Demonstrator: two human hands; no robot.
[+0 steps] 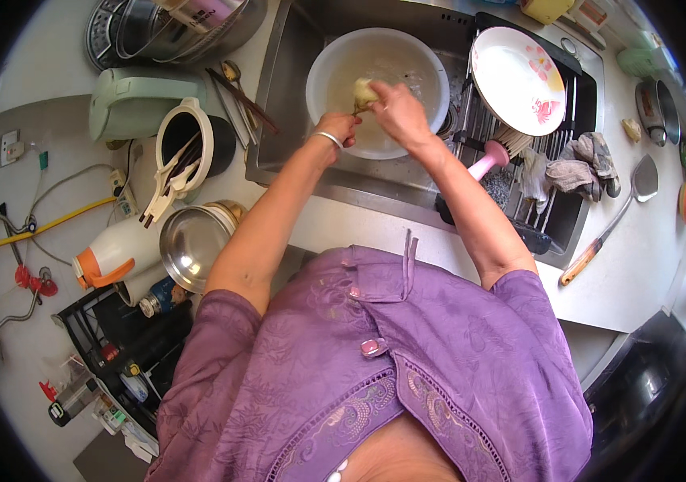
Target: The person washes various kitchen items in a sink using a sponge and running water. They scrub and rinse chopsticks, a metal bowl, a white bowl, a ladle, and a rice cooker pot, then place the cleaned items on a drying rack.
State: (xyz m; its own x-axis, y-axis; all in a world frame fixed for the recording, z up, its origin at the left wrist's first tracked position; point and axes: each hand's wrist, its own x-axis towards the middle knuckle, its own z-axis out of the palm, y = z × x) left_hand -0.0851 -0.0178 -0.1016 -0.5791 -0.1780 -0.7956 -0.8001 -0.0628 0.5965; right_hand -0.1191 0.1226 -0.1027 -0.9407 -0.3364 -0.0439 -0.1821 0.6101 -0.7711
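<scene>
A white plastic basin (326, 72) of cloudy water stands in the stainless steel sink (294, 45). Above that water, a pale yellow, roundish piece of vegetable (364, 91) is between my two hands; its exact kind is unclear. My left hand (337, 128), below a silver bangle, pinches the thin darker end at its lower side. From the right, my right hand (399, 113) has its fingertips on the pale part. The right fingers partly hide the piece. Small bits float in the water.
Right of the basin, a dish rack (480, 129) carries a flowered white dish (514, 81), a pink-handled brush (490, 158) and grey gloves (586, 162). A spatula (614, 220) lies on the right counter. At left are a green kettle (138, 102), a utensil holder (219, 141) and a steel bowl (191, 247).
</scene>
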